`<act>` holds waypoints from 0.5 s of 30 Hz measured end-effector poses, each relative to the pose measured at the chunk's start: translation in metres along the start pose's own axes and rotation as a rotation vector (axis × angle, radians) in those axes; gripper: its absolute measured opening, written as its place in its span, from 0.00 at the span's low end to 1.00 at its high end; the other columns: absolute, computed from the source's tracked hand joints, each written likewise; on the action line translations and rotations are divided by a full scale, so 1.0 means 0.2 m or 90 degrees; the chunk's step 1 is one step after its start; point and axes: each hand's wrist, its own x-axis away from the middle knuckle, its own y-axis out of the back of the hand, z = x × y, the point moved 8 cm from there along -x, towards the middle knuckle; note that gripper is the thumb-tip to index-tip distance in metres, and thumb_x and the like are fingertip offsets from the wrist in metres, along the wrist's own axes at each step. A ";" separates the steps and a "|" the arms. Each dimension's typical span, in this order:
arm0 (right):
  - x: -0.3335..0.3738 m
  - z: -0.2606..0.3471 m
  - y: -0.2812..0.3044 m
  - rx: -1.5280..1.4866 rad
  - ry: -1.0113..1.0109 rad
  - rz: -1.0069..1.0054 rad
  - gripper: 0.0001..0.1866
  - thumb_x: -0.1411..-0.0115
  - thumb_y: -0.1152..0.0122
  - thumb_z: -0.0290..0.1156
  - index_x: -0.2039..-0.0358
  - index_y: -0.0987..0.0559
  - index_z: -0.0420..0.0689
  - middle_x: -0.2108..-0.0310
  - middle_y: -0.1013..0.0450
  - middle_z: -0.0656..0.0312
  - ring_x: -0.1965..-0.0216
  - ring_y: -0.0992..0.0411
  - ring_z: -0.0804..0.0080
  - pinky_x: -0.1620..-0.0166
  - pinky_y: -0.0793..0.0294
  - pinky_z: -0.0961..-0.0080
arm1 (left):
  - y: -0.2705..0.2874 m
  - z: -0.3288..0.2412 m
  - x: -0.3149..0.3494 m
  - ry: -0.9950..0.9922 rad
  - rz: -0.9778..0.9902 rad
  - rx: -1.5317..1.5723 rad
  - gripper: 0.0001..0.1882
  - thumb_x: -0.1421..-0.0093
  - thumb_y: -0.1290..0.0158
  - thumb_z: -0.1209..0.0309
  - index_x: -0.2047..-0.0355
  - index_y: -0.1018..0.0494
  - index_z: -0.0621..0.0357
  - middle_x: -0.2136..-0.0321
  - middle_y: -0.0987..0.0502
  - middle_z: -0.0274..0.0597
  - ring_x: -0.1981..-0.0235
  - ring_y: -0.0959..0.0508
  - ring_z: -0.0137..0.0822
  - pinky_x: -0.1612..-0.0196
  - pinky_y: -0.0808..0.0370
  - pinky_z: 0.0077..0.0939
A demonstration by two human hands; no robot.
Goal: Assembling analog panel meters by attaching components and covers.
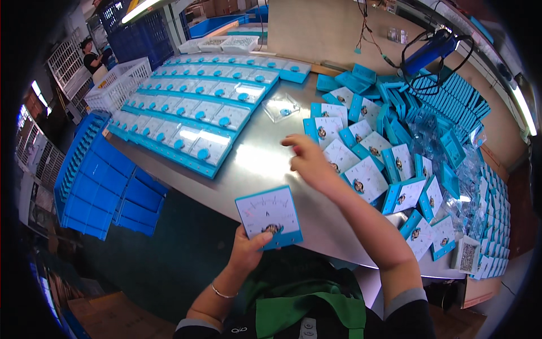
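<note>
My left hand (247, 248) is closed on a square ammeter (268, 210) with a white dial and a blue base. Its thumb presses near the coppery movement at the bottom of the dial. My right hand (309, 160) hovers above the metal table, fingers apart and nothing visible in them. Just beyond it lies a transparent meter cover (280, 108) with a small blue knob. To the right of that hand, several uncovered ammeters (364, 179) lie in a loose heap, their dials and movements showing.
Rows of covered meters (197, 116) fill the table's left side. Blue empty cases (353, 81) and clear plastic covers are piled at the right, below a blue cylindrical tool (429, 53) with a cable. Blue crates (93, 183) stand left of the table; white bins (240, 44) sit behind.
</note>
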 end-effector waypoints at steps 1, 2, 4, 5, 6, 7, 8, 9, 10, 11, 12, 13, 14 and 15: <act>-0.07 -0.13 -0.15 0.046 -0.100 0.045 0.27 0.54 0.51 0.22 0.49 0.31 0.37 0.43 0.42 0.45 0.56 0.31 0.57 0.52 0.31 0.71 | 0.00 0.01 0.02 0.005 -0.006 0.020 0.22 0.50 0.41 0.73 0.55 0.32 0.65 0.63 0.24 0.44 0.65 0.23 0.34 0.65 0.23 0.29; -0.14 -0.18 -0.25 0.188 -0.109 0.058 0.34 0.54 0.50 0.24 0.43 0.40 0.36 0.39 0.49 0.41 0.49 0.34 0.49 0.47 0.35 0.65 | 0.00 0.01 0.03 0.009 -0.015 0.037 0.22 0.51 0.41 0.72 0.55 0.32 0.65 0.62 0.25 0.44 0.64 0.23 0.34 0.64 0.23 0.29; -0.29 -0.22 -0.36 0.203 -0.146 0.080 0.36 0.55 0.49 0.25 0.42 0.43 0.35 0.39 0.52 0.40 0.47 0.36 0.48 0.46 0.36 0.64 | 0.04 0.02 0.07 0.002 -0.024 0.041 0.22 0.51 0.41 0.74 0.54 0.32 0.64 0.62 0.25 0.44 0.62 0.23 0.35 0.62 0.24 0.30; -0.36 -0.27 -0.38 0.224 -0.198 0.102 0.39 0.55 0.48 0.26 0.40 0.47 0.34 0.38 0.54 0.39 0.45 0.38 0.46 0.45 0.37 0.63 | 0.06 0.03 0.08 0.008 -0.029 0.053 0.23 0.51 0.41 0.75 0.54 0.32 0.64 0.61 0.25 0.44 0.61 0.24 0.35 0.60 0.25 0.30; -0.43 -0.32 -0.39 0.221 -0.234 0.126 0.40 0.53 0.50 0.27 0.38 0.52 0.36 0.35 0.61 0.43 0.46 0.38 0.43 0.45 0.37 0.60 | 0.07 0.03 0.08 0.004 -0.020 0.045 0.23 0.51 0.41 0.75 0.54 0.32 0.64 0.61 0.25 0.44 0.61 0.24 0.35 0.60 0.25 0.30; -0.48 -0.39 -0.39 0.221 -0.236 0.117 0.40 0.53 0.50 0.27 0.38 0.52 0.36 0.35 0.61 0.43 0.46 0.38 0.43 0.45 0.37 0.60 | 0.07 0.04 0.09 -0.006 -0.021 0.049 0.23 0.51 0.41 0.76 0.54 0.32 0.64 0.60 0.25 0.44 0.60 0.24 0.35 0.58 0.26 0.31; -0.51 -0.45 -0.37 0.245 -0.254 0.094 0.37 0.52 0.50 0.26 0.40 0.48 0.35 0.38 0.54 0.42 0.49 0.35 0.43 0.48 0.34 0.59 | 0.07 0.05 0.09 -0.014 -0.023 0.057 0.24 0.52 0.41 0.77 0.53 0.32 0.64 0.59 0.25 0.44 0.59 0.24 0.35 0.55 0.27 0.31; -0.52 -0.52 -0.33 0.272 -0.276 0.068 0.34 0.51 0.50 0.25 0.42 0.45 0.35 0.41 0.46 0.41 0.52 0.32 0.44 0.51 0.31 0.58 | 0.07 0.07 0.08 -0.006 -0.012 0.058 0.24 0.52 0.41 0.77 0.53 0.32 0.64 0.59 0.25 0.44 0.59 0.24 0.35 0.55 0.27 0.31; -0.50 -0.52 -0.34 0.275 -0.284 0.071 0.34 0.51 0.50 0.25 0.42 0.45 0.35 0.41 0.46 0.41 0.52 0.32 0.44 0.51 0.31 0.58 | 0.09 0.07 0.09 -0.013 -0.002 0.059 0.24 0.52 0.41 0.78 0.53 0.32 0.64 0.59 0.25 0.45 0.58 0.24 0.36 0.54 0.27 0.32; -0.47 -0.43 -0.37 0.303 -0.238 0.089 0.26 0.51 0.50 0.26 0.49 0.38 0.36 0.50 0.38 0.43 0.56 0.30 0.46 0.54 0.30 0.58 | 0.11 0.07 0.11 -0.017 0.005 0.062 0.25 0.53 0.41 0.78 0.53 0.32 0.64 0.58 0.25 0.45 0.57 0.25 0.37 0.53 0.28 0.32; -0.42 -0.35 -0.40 0.332 -0.195 0.105 0.19 0.50 0.50 0.26 0.55 0.30 0.37 0.60 0.30 0.45 0.60 0.28 0.48 0.57 0.29 0.58 | 0.12 0.08 0.13 -0.003 0.005 0.071 0.25 0.53 0.41 0.78 0.53 0.32 0.64 0.58 0.25 0.45 0.57 0.25 0.37 0.53 0.28 0.32; -0.32 -0.27 -0.44 0.344 -0.114 0.091 0.09 0.49 0.50 0.25 0.67 0.26 0.39 0.70 0.27 0.46 0.66 0.27 0.47 0.63 0.27 0.56 | 0.09 0.04 0.13 -0.029 0.034 0.055 0.26 0.53 0.41 0.79 0.52 0.33 0.65 0.57 0.26 0.46 0.56 0.25 0.38 0.52 0.29 0.33; -0.19 -0.17 -0.50 0.335 -0.075 0.175 0.07 0.49 0.50 0.26 0.71 0.25 0.41 0.70 0.28 0.46 0.68 0.27 0.48 0.64 0.27 0.55 | 0.08 0.00 0.16 -0.054 0.058 0.040 0.28 0.54 0.40 0.79 0.50 0.34 0.65 0.57 0.26 0.46 0.55 0.25 0.39 0.51 0.29 0.33; -0.05 -0.11 -0.52 0.302 -0.054 0.182 0.06 0.48 0.51 0.28 0.72 0.26 0.41 0.71 0.28 0.47 0.68 0.27 0.49 0.66 0.27 0.55 | 0.08 0.01 0.17 -0.029 0.070 0.052 0.28 0.54 0.40 0.79 0.50 0.34 0.65 0.57 0.26 0.46 0.55 0.25 0.39 0.51 0.29 0.33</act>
